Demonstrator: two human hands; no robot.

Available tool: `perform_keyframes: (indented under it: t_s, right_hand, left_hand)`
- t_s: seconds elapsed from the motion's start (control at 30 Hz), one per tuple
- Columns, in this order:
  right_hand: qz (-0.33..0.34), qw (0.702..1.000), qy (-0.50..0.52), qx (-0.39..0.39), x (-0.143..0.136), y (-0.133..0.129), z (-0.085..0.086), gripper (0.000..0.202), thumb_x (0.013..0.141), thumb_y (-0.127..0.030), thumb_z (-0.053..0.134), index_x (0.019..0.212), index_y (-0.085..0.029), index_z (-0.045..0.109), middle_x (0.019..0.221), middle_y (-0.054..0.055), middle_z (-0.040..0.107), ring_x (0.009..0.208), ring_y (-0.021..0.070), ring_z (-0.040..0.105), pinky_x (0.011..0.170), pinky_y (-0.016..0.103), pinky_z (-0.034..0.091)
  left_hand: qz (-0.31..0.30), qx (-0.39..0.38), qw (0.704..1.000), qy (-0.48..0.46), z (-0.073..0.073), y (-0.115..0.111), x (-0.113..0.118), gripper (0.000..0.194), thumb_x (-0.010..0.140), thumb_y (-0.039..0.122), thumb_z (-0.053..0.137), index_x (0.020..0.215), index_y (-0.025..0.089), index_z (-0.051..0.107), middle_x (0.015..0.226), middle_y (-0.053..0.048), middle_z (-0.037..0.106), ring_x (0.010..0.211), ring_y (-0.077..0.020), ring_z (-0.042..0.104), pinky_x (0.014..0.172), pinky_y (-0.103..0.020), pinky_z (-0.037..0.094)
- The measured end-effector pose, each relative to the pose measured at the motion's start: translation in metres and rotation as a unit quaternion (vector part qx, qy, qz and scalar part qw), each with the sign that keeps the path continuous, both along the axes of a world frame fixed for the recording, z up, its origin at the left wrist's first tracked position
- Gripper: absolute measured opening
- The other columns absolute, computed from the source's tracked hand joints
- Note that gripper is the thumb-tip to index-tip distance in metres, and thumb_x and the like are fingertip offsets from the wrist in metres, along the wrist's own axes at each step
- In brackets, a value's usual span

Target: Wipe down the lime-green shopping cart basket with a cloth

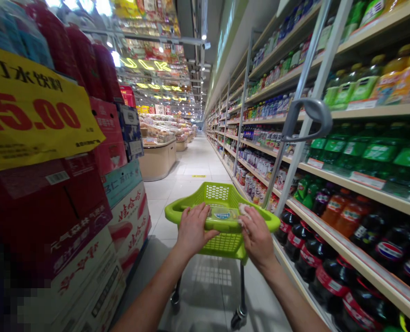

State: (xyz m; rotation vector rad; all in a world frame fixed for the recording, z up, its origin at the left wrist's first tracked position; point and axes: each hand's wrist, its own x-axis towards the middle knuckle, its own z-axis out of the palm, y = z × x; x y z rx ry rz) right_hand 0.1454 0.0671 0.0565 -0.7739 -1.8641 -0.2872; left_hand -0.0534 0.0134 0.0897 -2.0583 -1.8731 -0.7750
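Note:
A lime-green plastic shopping cart (223,227) is right in front of me, with a perforated basket and dark legs on small wheels. My left hand (193,227) grips the left part of its near rim, fingers over the top and thumb on the near side. At the right part of the rim, my right hand (256,233) is closed on a crumpled white tissue (245,213) and rests against the cart. Between the hands, a clear panel with a blue-and-white label (222,214) is set into the rim. I see nothing in the visible part of the basket.
Stacked drink cartons (128,207) with a yellow price sign (35,113) stand close on the left. Long shelves of bottles (367,147) line the right, with a grey-handled pole (289,122) leaning there. A tiled aisle (199,157) runs ahead past a rounded display counter (159,159).

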Motion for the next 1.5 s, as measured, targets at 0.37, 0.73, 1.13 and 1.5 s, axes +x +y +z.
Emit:
perform_keyframes:
  t_s: [0.37,0.73,1.13,1.5]
  right_hand:
    - [0.088,0.996,0.014,-0.001,-0.029,-0.010,-0.003,0.026,0.082,-0.016,0.043,0.103,-0.022,0.058,0.127,0.010,0.048,0.125,0.0238,0.035,0.097,0.049,0.039]
    - [-0.020,0.999,0.040,-0.028,0.022,0.027,0.001,0.023,0.084,-0.024,0.043,0.098,-0.020,0.060,0.121,0.012,0.053,0.118,0.0246,0.043,0.095,0.050,0.040]
    - [-0.014,0.999,0.035,-0.021,0.002,0.025,0.001,0.024,0.083,-0.020,0.042,0.101,-0.022,0.058,0.126,0.010,0.048,0.121,0.0250,0.040,0.095,0.052,0.038]
    - [0.058,0.997,-0.016,0.038,-0.006,0.015,0.005,0.030,0.081,-0.010,0.045,0.108,-0.021,0.053,0.129,0.013,0.044,0.123,0.0274,0.036,0.095,0.050,0.040]
  left_hand:
    - [0.008,0.022,1.000,0.003,-0.005,0.009,0.012,0.060,0.070,0.045,0.060,0.119,0.016,0.045,0.128,-0.012,0.048,0.118,-0.0261,0.043,0.100,-0.046,0.026]
    - [0.020,0.031,0.999,-0.012,-0.007,0.008,0.013,0.063,0.066,0.046,0.064,0.119,0.016,0.046,0.129,-0.013,0.048,0.118,-0.0270,0.042,0.101,-0.047,0.025]
    - [0.033,0.028,0.999,-0.019,-0.009,0.010,0.021,0.063,0.067,0.047,0.063,0.119,0.017,0.045,0.128,-0.013,0.048,0.117,-0.0282,0.042,0.100,-0.048,0.027]
    - [-0.002,0.004,1.000,0.010,-0.002,0.002,0.018,0.058,0.073,0.038,0.058,0.122,0.012,0.043,0.129,-0.013,0.047,0.118,-0.0276,0.042,0.101,-0.048,0.027]
